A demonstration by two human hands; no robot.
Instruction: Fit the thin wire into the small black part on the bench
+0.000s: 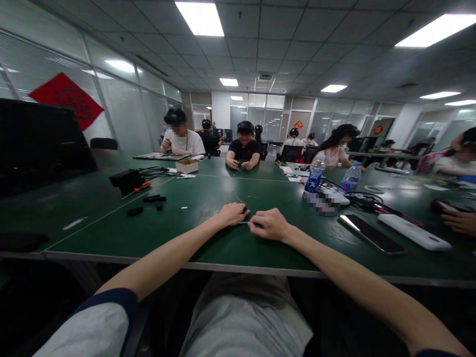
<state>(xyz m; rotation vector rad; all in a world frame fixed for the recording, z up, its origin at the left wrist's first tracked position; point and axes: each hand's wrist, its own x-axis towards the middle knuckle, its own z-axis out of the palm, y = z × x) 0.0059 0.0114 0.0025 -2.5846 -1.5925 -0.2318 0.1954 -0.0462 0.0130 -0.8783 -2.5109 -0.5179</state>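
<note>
Both hands rest close together on the green tabletop [208,235], in the middle of the head view. My left hand [232,214] is closed around a small black object [244,209], mostly covered by the fingers; its kind cannot be made out. To the right of it, my right hand [270,224] is curled in a pinch. A thin pale strip or rod [243,222] spans the gap between the hands, its right end at the right fingertips. Whether its left end is held is hidden.
Left lie an orange-handled screwdriver [142,187], small black parts [154,198], cables and an open cardboard box [187,165]. Right are two water bottles [314,178], a phone [372,234], and a white oblong device [414,232]. A monitor [40,144] stands left. Several people sit around.
</note>
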